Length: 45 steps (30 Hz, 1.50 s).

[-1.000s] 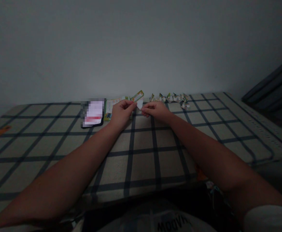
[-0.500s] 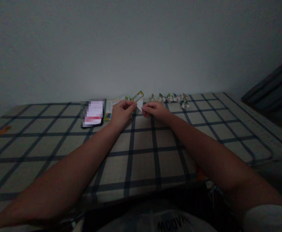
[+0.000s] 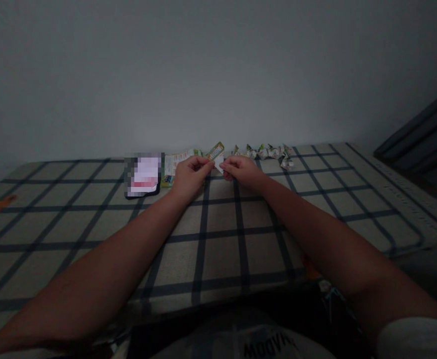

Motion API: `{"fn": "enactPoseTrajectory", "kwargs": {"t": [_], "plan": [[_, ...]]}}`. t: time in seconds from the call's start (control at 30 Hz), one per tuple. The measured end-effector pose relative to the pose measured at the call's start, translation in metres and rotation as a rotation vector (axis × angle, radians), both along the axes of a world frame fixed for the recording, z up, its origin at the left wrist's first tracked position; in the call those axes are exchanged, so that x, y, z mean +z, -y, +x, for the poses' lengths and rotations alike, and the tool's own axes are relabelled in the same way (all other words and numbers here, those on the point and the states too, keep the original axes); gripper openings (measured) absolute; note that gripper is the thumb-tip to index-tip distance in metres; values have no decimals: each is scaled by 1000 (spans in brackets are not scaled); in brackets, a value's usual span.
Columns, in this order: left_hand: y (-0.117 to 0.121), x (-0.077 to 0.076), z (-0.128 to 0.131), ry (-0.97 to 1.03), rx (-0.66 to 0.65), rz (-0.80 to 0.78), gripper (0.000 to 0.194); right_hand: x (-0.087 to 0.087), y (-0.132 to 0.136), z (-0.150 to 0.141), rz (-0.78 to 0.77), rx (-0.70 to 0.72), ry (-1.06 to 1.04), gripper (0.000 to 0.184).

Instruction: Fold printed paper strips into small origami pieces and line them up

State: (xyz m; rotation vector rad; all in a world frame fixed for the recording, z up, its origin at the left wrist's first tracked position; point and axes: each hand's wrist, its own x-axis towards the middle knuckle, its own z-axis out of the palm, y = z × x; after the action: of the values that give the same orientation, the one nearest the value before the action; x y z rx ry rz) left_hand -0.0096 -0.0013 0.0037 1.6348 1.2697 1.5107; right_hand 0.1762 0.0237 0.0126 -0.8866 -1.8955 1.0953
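Both my hands meet at the far middle of the checked cloth (image 3: 222, 239). My left hand (image 3: 188, 174) and my right hand (image 3: 243, 170) each pinch one narrow printed paper strip (image 3: 217, 151), green and orange on its upper end, white where it is folded between my fingertips. The strip is held just above the cloth, its coloured end pointing up and to the right. A printed sheet (image 3: 175, 163) of the same colours lies flat just behind my left hand.
A dark phone (image 3: 143, 175) with a lit screen lies left of the printed sheet. A row of several small folded paper pieces (image 3: 267, 151) runs along the cloth's far edge to the right. A wall rises behind; a dark slanted object (image 3: 424, 139) stands at right.
My fingertips have closed in on each other and the white folded part of the strip now shows smaller. The arms have barely moved.
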Motion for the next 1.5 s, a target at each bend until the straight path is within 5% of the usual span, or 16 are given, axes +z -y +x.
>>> {"fn": "enactPoseTrajectory", "kwargs": {"t": [0.67,1.5], "plan": [[4,6,3,76,3,-1,18,5,6,1,-7,64,5,23],[2,4,4,90,-42,-22,19,4,6,1,-35,50,-7,34]]}}
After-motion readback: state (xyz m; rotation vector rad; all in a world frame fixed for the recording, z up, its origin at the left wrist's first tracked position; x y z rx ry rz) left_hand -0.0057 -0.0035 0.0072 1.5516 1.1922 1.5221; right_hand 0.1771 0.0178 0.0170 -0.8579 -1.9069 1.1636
